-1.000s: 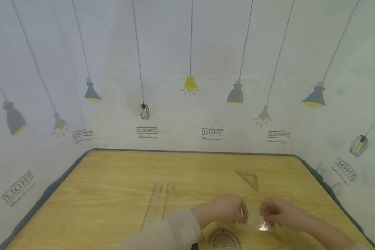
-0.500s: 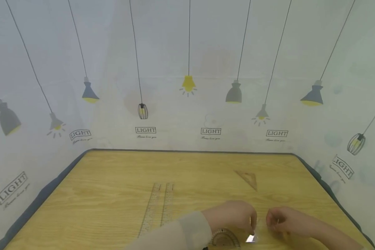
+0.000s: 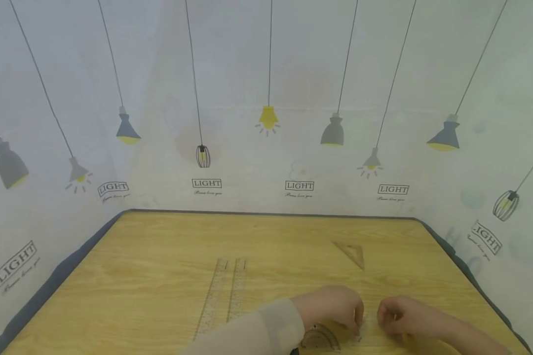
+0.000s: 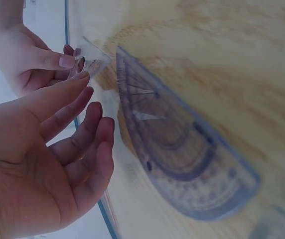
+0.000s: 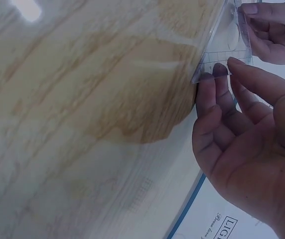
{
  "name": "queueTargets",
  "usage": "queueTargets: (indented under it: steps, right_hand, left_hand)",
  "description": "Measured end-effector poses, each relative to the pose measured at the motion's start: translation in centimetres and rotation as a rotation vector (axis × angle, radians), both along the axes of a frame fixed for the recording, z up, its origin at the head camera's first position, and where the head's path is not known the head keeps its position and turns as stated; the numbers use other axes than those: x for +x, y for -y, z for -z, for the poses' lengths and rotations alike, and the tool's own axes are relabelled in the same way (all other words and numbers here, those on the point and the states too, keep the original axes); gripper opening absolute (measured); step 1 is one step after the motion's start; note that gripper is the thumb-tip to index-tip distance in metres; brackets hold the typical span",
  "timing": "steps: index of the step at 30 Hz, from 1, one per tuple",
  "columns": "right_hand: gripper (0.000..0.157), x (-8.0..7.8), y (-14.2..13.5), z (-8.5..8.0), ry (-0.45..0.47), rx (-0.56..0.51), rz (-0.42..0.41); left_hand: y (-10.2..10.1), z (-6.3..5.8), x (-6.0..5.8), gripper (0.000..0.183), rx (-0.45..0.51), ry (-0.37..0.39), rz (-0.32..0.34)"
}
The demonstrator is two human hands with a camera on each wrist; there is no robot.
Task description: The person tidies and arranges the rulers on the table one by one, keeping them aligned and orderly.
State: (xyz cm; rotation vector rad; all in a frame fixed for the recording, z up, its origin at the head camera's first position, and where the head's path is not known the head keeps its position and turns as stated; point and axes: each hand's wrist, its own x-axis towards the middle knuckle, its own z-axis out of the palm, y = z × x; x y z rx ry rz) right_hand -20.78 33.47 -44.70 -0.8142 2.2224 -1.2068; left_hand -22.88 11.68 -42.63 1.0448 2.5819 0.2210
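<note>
Both hands pinch one clear plastic set square, which has a cut-out and printed lines. My left hand has its thumb and index finger at one side of it. At the other side, my right hand holds it between thumb and fingers. In the left wrist view, the remaining fingers of the left hand curve loosely below the pinch. The right hand looks much the same in its own view. Close by the left hand lies a clear protractor on the table, partly covered in the head view.
Two clear rulers lie side by side left of the hands on the wood-grain table. Farther back on the right rests another set square. A wall covering printed with lamps surrounds the table's far and side edges.
My left hand has moved right, and my right hand slightly right, both with the set square between them. A bright glint on the plastic has faded. The rulers and protractor stay put.
</note>
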Motion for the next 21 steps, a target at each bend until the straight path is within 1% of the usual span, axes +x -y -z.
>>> queueTargets:
  steps: [6, 10, 15, 18, 21]
  right_hand:
    - [0.011, 0.3, 0.52, -0.3, -0.016, 0.034, 0.039]
    - [0.012, 0.41, 0.69, -0.42, 0.008, 0.069, 0.064]
    - [0.012, 0.51, 0.73, -0.38, 0.011, 0.103, 0.096]
    - [0.011, 0.71, 0.78, -0.53, 0.017, 0.124, 0.123]
    - [0.011, 0.9, 0.88, -0.82, 0.015, 0.15, 0.142]
  left_hand:
    - [0.03, 0.11, -0.02, 0.011, -0.008, -0.004, -0.012]
    - [0.11, 0.2, -0.04, 0.011, -0.004, 0.008, -0.018]
    - [0.33, 0.23, -0.12, 0.014, 0.005, 0.01, 0.0]
    - [0.54, 0.1, -0.18, 0.015, 0.015, 0.015, 0.004]
    - [0.93, -0.32, -0.21, 0.015, 0.037, 0.039, -0.007]
